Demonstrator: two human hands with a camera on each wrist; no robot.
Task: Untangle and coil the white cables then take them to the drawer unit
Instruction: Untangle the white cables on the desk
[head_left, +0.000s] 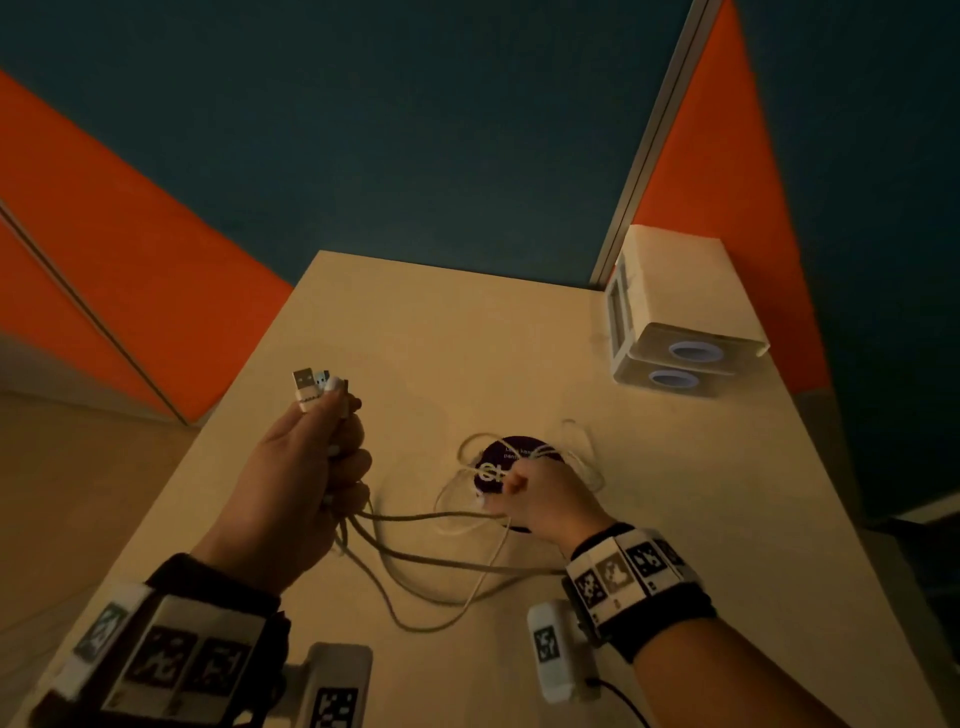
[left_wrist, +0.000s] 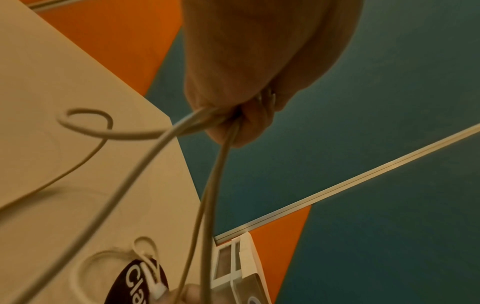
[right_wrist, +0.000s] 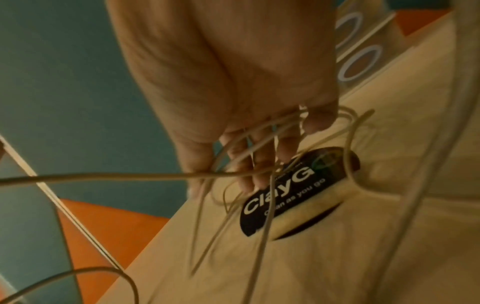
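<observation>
My left hand (head_left: 317, 457) is raised over the table's left side and grips the white cables near their ends; two USB plugs (head_left: 310, 388) stick up above its fist. In the left wrist view the cable strands (left_wrist: 207, 185) run down out of the closed fingers (left_wrist: 241, 121). My right hand (head_left: 540, 493) is lower, over a dark round sticker (head_left: 511, 452), its fingers hooked through thin tangled loops of white cable (right_wrist: 259, 148). Slack strands (head_left: 415, 566) hang between the two hands and lie on the table. The white drawer unit (head_left: 675, 317) stands at the table's far right corner.
The pale table (head_left: 415, 322) ends at a teal and orange partition wall (head_left: 415, 130) behind. The drawer unit's two clear drawer fronts (head_left: 696, 353) carry round rings. A floor strip shows beyond the table's left edge.
</observation>
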